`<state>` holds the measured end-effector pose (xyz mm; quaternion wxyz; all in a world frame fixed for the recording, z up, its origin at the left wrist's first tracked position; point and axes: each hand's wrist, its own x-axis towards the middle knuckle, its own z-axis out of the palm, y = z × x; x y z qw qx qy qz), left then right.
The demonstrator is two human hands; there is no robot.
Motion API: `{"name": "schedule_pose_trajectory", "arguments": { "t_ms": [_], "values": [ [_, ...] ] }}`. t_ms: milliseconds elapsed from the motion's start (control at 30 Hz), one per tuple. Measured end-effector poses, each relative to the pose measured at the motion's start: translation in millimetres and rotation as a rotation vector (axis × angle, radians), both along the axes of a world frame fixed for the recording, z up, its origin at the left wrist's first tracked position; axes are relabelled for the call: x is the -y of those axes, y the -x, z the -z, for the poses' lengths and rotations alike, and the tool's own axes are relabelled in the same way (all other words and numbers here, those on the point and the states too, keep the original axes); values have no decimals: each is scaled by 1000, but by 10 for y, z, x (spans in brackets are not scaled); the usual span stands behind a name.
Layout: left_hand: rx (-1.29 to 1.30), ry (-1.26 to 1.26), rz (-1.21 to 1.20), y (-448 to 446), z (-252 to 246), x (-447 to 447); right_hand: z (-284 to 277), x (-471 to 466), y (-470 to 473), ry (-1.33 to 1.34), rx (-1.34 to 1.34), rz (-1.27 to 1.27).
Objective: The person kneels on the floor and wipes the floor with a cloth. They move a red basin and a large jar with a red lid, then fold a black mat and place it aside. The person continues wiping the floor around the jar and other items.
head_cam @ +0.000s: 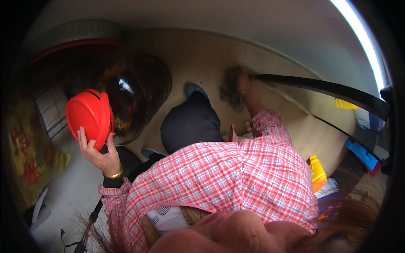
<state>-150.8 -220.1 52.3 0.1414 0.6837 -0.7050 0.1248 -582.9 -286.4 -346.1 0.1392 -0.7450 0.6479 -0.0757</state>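
My left hand [101,156] grips a red plastic basin [84,114] by its rim, held up and tilted at the left. My right hand [243,83] is blurred and holds a dark grey cloth [232,90] against the pale wood-look surface [272,63]. A large dark glossy rounded object [139,95] stands between the basin and my knee; its kind is hard to tell.
A black curved bar [326,87] runs in from the right. Yellow plastic bottles [317,172] and a blue-and-red item [364,155] lie at the right. At far left are a yellow bag [28,151] with red writing and a checked cloth [52,110].
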Motion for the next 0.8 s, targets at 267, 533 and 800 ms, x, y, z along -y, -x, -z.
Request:
{"name": "schedule_pose_trajectory", "arguments": {
  "t_ms": [267, 533, 800],
  "values": [
    [10, -11, 2, 4, -13, -4, -350, 749, 262, -172, 2, 177],
    [18, 9, -3, 4, 10, 1, 38, 96, 197, -164, 141, 134],
    [13, -10, 11, -36, 8, 1, -32, 972, 481, -40, 31, 1073]
  ]
}}
